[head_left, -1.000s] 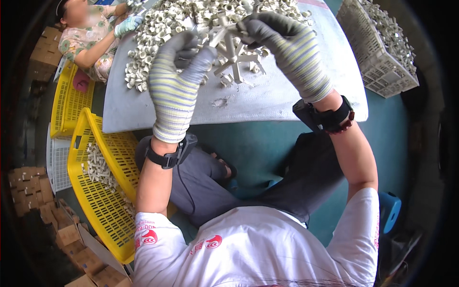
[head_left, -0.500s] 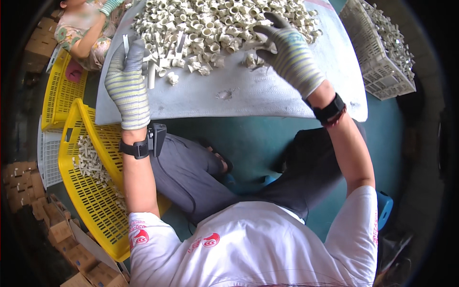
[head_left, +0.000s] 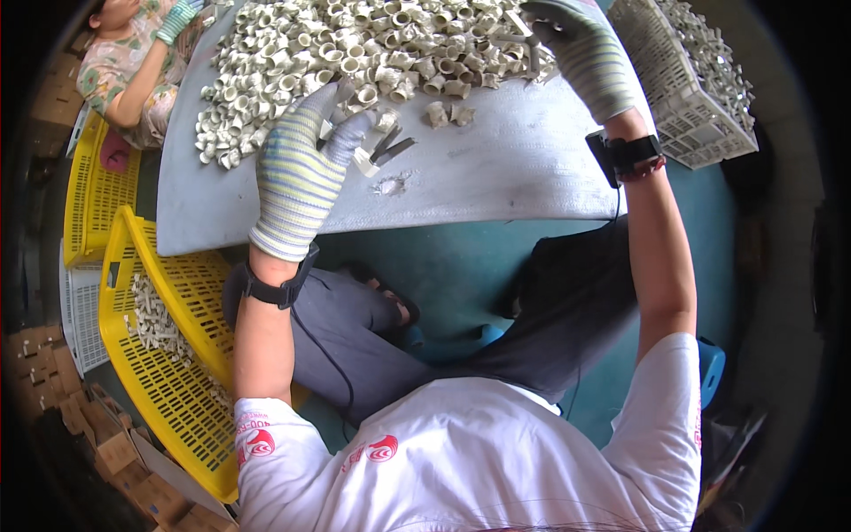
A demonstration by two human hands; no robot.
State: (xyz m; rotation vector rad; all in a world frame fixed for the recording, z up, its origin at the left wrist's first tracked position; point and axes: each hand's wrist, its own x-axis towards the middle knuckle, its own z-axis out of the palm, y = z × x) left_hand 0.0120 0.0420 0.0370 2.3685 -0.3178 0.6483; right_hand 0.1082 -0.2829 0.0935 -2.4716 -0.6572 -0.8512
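My left hand (head_left: 306,173), in a striped knit glove with grey fingertips, is over the near part of the table with fingers bent. By its thumb is a small white piece with dark grey prongs (head_left: 379,152), which it seems to grip; the palm side is hidden. My right hand (head_left: 581,53), gloved alike, is at the far right edge of the pile, fingers curled. At its fingertips is a pale angular piece with narrow arms (head_left: 530,49). A broad pile of short off-white tubular fittings (head_left: 355,62) spreads before both hands. Two loose fittings (head_left: 449,113) lie nearer me.
The pale table (head_left: 523,168) has a worn patch near its front edge. Left of me, a yellow basket (head_left: 182,426) holds slender white pieces. A white crate (head_left: 709,133) of parts stands at right. Another person (head_left: 133,71) sits at far left. Cardboard boxes (head_left: 124,452) lie lower left.
My left hand has moved right and turned, its fingers pointing inward. My right hand has moved right and farther away, and its spread fingers have curled in. The view has shifted slightly.
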